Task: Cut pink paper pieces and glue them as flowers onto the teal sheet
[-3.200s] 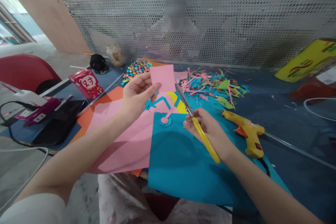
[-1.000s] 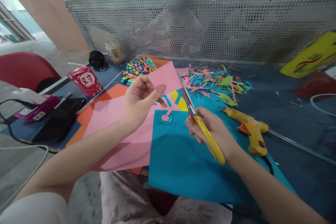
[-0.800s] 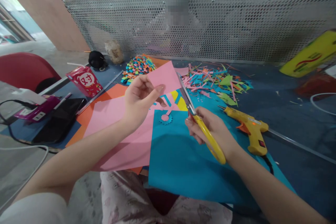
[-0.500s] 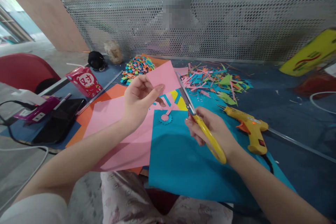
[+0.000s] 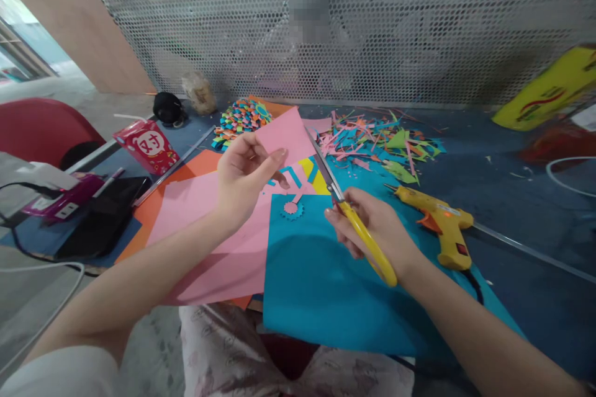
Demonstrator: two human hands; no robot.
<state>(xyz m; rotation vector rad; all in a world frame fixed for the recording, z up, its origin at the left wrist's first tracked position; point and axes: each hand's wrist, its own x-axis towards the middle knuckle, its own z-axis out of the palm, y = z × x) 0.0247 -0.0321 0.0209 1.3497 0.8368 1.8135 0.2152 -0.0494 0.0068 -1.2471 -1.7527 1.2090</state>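
Note:
My left hand (image 5: 246,180) pinches a piece of pink paper (image 5: 287,136) between thumb and fingers, raised over the table. My right hand (image 5: 367,223) is closed round the yellow handles of a pair of scissors (image 5: 361,232). The scissor blades point up and left, lying along the right edge of the pink piece. Below the hands are a large pink sheet (image 5: 218,260) and a large blue sheet (image 5: 326,285). On the blue sheet's top edge rests a small notched paper disc (image 5: 292,208), blue with a pink centre.
Behind the hands lie a heap of coloured paper scraps (image 5: 372,139) and a pile of small folded paper pieces (image 5: 242,121). A yellow glue gun (image 5: 437,223) lies at right. At left are a red drink carton (image 5: 146,146), a black phone (image 5: 105,217) and a purple power strip (image 5: 65,198).
The view has shifted very slightly. Both hands keep their grips, and the scissors stay at the right edge of the pink paper with little visible movement.

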